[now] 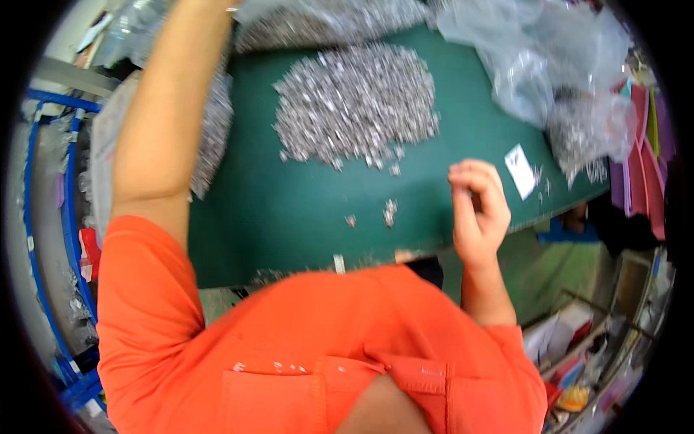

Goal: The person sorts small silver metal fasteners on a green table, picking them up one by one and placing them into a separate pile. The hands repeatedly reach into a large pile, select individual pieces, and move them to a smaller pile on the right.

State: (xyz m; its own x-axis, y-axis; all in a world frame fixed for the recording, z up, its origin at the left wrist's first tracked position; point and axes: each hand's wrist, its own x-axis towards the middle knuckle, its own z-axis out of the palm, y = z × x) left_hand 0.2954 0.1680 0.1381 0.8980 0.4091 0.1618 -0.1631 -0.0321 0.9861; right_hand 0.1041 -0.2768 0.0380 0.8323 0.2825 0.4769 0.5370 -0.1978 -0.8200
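Observation:
My left arm [160, 123] stretches up along the left side to the top edge of the head view, past the bags; its hand lies beyond the picture. Over the right part of the green table, my right hand [480, 210] is held with its fingers curled and the thumb tip close to them, like a pinch. Whatever may be between the fingertips is too small to make out. Left of it on the table lie a few small shiny metal pieces [390, 213] and a single one [350, 220]. Farther back spreads a large heap of the same-looking small metal parts [354, 105].
Clear plastic bags of metal parts stand at the back [303, 27], the left [214, 134] and the right [589, 130]. A white paper slip [520, 171] lies right of my hand. Blue racking [69, 210] is at far left, cluttered shelving [578, 347] at lower right.

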